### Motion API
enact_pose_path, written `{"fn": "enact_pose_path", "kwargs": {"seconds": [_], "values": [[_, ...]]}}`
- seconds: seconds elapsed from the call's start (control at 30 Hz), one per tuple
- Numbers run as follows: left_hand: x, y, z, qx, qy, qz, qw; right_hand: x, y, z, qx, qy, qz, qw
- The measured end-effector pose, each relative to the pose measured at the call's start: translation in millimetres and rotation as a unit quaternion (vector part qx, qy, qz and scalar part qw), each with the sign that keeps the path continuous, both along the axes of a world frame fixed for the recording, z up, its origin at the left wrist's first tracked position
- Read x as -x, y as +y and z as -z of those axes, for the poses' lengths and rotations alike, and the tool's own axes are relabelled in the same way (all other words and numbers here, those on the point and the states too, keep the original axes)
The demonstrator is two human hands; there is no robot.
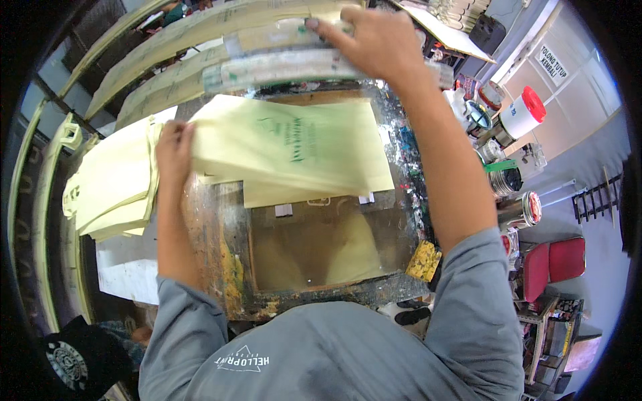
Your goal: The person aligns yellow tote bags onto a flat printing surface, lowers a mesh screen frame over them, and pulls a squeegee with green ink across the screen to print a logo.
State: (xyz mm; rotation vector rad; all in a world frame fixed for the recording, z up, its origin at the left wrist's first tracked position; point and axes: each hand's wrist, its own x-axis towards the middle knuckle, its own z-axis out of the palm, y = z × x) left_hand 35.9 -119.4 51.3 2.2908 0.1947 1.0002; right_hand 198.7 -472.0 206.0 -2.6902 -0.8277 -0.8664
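Note:
My left hand [175,152] is closed on the left edge of a pale yellow cloth bag [227,137] with a green print. The bag is lifted and partly blurred by motion. Beneath it, another pale yellow sheet or bag [376,144] lies on the paint-stained work board [221,260]. At the far side, my right hand [381,41] is closed over a raised screen-printing frame [287,72], whose whitish, paint-smeared edge is blurred. Left of my left hand lies a stack of pale yellow bags [117,177].
Slatted racks [160,50] holding pale bags run along the far left. Paint cans and tubs, one a white container with a red lid [523,112], line the right side. A yellow sponge-like block [423,261] sits at the board's right edge. A person's dark cap [73,361] shows lower left.

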Motion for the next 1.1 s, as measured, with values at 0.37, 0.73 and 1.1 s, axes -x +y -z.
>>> {"fn": "enact_pose_path", "kwargs": {"seconds": [0.37, 0.73, 1.1], "values": [[235, 360, -58, -0.215, 0.113, -0.356, 0.902, 8, 5, -3, -0.024, -0.018, -0.052, 0.998], [35, -123, 135, -0.246, 0.297, 0.258, 0.886, -2, -2, -27, 0.036, 0.103, -0.012, 0.994], [8, -140, 103, -0.154, 0.183, 0.149, 0.96, 23, -6, -22, -0.018, 0.083, -0.043, 0.995]]}}
